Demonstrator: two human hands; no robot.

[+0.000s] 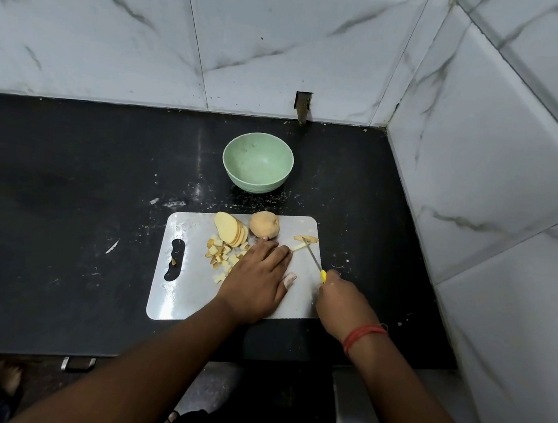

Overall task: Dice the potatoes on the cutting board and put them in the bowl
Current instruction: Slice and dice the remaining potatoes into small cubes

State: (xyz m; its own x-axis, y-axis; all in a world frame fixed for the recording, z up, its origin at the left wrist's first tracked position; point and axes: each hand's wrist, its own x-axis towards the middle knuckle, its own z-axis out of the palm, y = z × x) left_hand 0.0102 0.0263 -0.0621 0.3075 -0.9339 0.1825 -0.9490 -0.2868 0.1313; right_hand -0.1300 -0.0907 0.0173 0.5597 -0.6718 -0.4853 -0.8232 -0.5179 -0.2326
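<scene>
Head view shows, nearest, the right hand (337, 296) gripping a yellow-handled knife (314, 259) while the left hand (257, 278) lies flat, fingers straight, pressing a potato strip (298, 246) onto the cutting board (190, 291). Beyond lie diced cubes (223, 257), stacked slices (229, 228) and a whole potato (264, 224). Farther along the bench (66, 189) the green bowl (258, 162) looks empty, so most dicing and all transferring seem left.

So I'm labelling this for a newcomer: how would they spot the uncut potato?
Find the grey cutting board on the black counter. At its far edge, right of the fanned slices, sits the whole potato: round, still skinned, the only piece uncut.
</scene>
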